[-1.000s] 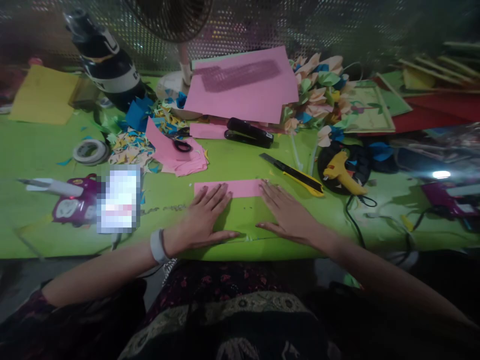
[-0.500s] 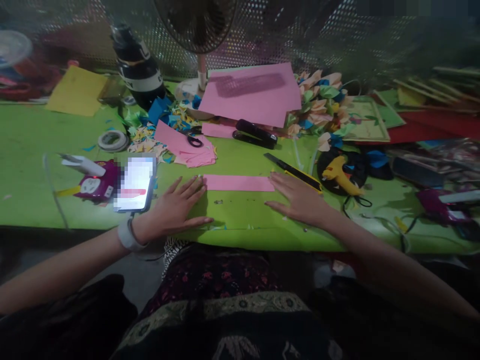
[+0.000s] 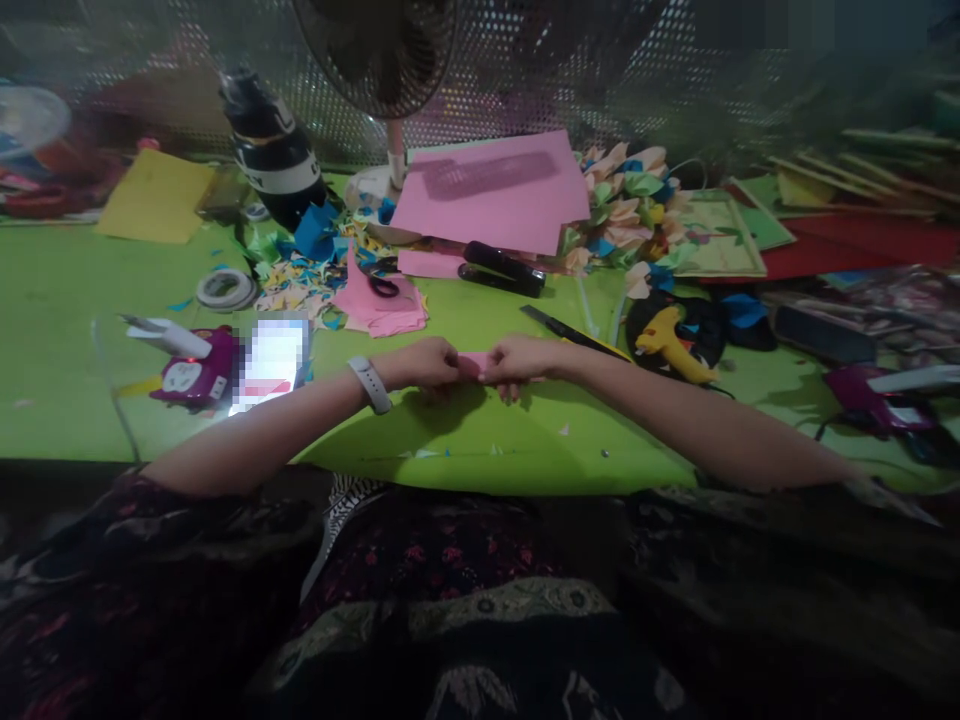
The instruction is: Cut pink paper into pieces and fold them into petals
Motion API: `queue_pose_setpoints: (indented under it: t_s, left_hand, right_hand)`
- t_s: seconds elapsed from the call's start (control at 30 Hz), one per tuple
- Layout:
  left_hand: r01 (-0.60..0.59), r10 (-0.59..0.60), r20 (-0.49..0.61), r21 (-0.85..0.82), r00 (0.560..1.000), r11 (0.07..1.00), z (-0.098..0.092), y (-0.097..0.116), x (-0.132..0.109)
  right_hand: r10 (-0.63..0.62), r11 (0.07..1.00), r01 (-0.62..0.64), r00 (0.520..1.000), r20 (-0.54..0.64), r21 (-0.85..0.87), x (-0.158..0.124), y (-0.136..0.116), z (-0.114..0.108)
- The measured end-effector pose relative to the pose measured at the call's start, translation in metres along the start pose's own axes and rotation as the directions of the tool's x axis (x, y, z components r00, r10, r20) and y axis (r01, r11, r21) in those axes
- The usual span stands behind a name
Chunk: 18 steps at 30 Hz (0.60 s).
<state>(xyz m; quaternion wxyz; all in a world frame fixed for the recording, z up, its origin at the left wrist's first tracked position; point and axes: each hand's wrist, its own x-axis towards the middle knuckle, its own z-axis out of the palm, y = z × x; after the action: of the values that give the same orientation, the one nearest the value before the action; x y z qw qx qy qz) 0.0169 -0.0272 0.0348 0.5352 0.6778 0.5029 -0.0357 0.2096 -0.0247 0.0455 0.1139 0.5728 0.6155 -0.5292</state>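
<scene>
Close together near the table's front, both my hands grip a pink paper strip [image 3: 472, 367]. The fingers of my left hand [image 3: 427, 362] are closed on its left part. My right hand [image 3: 521, 360] pinches it a little to the right, fingertips curled beneath. Only the short middle stretch of the strip shows plainly, with a bit past my right hand; my fingers cover the rest. Behind my right wrist lies a yellow and black box cutter [image 3: 581, 332], blade pointing left. A black stapler [image 3: 502, 268] rests farther back.
Black-handled scissors [image 3: 384, 284] lie on pink paper pieces [image 3: 394, 308]. A lit phone [image 3: 270, 360] is beside my left forearm. A yellow glue gun [image 3: 671, 345] sits at the right. Paper scraps, a dark bottle [image 3: 274, 150] and a fan [image 3: 382, 50] stand behind.
My hands have gone from lying flat at the strip's two ends to closing on it near the middle. The strip's middle is now lifted or bent between them.
</scene>
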Motion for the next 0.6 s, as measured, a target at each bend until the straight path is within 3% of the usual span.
queue_pose_setpoints:
  t_s: [0.23, 0.5, 0.6]
  left_hand:
    - [0.05, -0.043, 0.055, -0.12, 0.998, 0.991, 0.001, -0.006, 0.003]
    - [0.075, -0.07, 0.051, -0.094, 0.996, 0.993, 0.003, -0.007, 0.008]
    - [0.079, -0.075, 0.045, -0.088, 0.996, 0.993, 0.004, -0.005, 0.008]
  right_hand:
    - [0.008, 0.999, -0.008, 1.0, -0.008, 0.048, -0.006, 0.008, -0.003]
    - [0.092, 0.996, -0.09, 0.99, -0.106, 0.025, -0.038, 0.088, -0.033]
    - [0.105, 0.994, -0.099, 0.985, -0.135, 0.051, -0.049, 0.1, -0.043]
